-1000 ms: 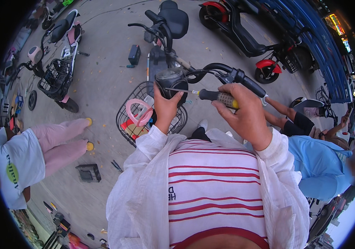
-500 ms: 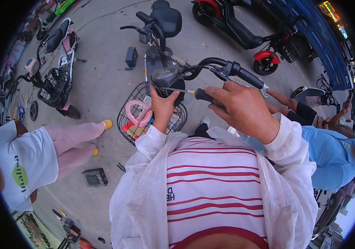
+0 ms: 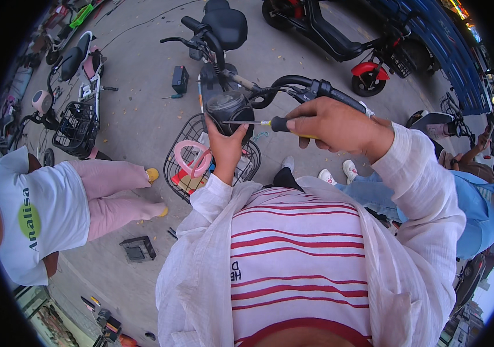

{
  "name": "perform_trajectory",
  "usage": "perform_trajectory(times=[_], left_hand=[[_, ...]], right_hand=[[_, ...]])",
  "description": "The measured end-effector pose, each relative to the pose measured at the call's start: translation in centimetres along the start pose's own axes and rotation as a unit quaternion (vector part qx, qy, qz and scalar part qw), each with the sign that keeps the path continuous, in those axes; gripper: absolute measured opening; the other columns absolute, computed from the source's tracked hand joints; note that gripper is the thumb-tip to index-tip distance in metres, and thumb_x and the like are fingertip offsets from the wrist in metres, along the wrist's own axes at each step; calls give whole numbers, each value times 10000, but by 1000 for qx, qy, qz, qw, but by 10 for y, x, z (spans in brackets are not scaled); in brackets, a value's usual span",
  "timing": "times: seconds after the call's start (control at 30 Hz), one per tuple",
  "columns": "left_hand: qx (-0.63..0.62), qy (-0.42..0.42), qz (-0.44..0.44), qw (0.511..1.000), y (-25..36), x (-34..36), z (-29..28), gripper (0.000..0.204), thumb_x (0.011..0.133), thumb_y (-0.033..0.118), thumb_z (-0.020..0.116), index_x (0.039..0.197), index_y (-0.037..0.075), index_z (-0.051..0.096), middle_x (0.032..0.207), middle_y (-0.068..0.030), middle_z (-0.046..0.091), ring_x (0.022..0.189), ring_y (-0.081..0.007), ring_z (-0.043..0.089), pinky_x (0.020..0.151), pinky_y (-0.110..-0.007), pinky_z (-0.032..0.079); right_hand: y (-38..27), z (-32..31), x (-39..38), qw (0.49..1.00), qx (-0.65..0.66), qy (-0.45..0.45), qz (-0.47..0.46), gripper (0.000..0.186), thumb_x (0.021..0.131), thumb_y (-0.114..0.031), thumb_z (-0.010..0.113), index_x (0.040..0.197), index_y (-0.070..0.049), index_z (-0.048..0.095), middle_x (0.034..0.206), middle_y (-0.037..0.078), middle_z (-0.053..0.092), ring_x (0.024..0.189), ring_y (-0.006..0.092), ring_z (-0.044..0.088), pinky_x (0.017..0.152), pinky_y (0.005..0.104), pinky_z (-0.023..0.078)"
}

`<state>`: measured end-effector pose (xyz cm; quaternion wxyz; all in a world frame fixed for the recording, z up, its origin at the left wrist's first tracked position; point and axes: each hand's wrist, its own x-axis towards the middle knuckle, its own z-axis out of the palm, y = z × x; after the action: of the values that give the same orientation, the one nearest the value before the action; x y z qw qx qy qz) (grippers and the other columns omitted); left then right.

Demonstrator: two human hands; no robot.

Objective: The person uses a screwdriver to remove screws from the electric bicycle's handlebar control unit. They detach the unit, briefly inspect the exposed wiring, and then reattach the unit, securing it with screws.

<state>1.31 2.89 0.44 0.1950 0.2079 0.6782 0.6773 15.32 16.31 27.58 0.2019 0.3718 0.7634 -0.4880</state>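
Note:
A black round headlamp housing [image 3: 229, 103] is mounted below the curved handlebar [image 3: 290, 84] of an electric bike. My left hand [image 3: 224, 147] grips the housing from below and left, thumb along its lower front. My right hand [image 3: 339, 130] is closed round the black and yellow handle of a screwdriver [image 3: 280, 124]; its thin shaft lies level, reaching left to the housing's front, where I cannot make out the tip's exact contact. Beneath, a wire basket [image 3: 169, 165] holds a pink loop [image 3: 180, 151] and red items.
Parked scooters stand at left [image 3: 76, 127] and upper right [image 3: 368, 75], beside a blue cargo bed [image 3: 461, 63]. A person in pink trousers [image 3: 117, 196] is at left, another in blue [image 3: 463, 214] at right. A black battery [image 3: 180, 79] and tray [image 3: 137, 248] lie on the pavement.
My right hand and forearm have shifted up and right with the screwdriver. The person at left has come nearer. White shoes and blue-clad legs now show below my right arm.

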Motion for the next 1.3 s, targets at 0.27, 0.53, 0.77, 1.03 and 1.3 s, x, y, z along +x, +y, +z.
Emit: perform_trajectory(times=[0.27,0.53,0.77,1.03,1.3], left_hand=[[108,28,24,994,0,-1,4,1084,666,148,864,1508,-80,220,1354,-309,494,1252,-409,513,1065,-395,396],[40,8,9,999,-3,3,0,1042,696,82,834,1515,-64,206,1353,-260,516,1232,-341,540,1058,-373,410],[-176,-45,-72,981,-2,9,-4,824,764,-45,757,1457,5,315,1262,-142,570,1100,-216,602,941,-309,501],[-246,-50,-125,960,-1,14,-3,590,818,-82,689,1342,43,448,1174,-104,622,1032,-218,650,899,-339,538],[-215,-40,-107,970,6,11,1,660,797,-74,728,1367,36,414,1208,-104,603,1051,-201,629,898,-310,519]], right_hand=[[35,-3,11,920,330,-53,206,384,1008,-375,545,1067,0,604,819,85,649,420,28,416,379,175,345],[34,12,0,965,-172,66,-188,347,908,-169,619,1218,-15,656,900,165,700,604,249,615,633,353,521],[15,17,-14,913,-314,117,-232,399,852,-100,645,1249,-67,677,848,203,702,693,311,655,655,402,508],[12,22,-4,903,-326,136,-243,375,824,-129,602,1177,-62,710,745,187,681,684,350,666,648,444,526],[6,25,1,903,-328,124,-248,365,844,-115,610,1192,-57,706,748,188,688,659,321,674,604,412,518]])
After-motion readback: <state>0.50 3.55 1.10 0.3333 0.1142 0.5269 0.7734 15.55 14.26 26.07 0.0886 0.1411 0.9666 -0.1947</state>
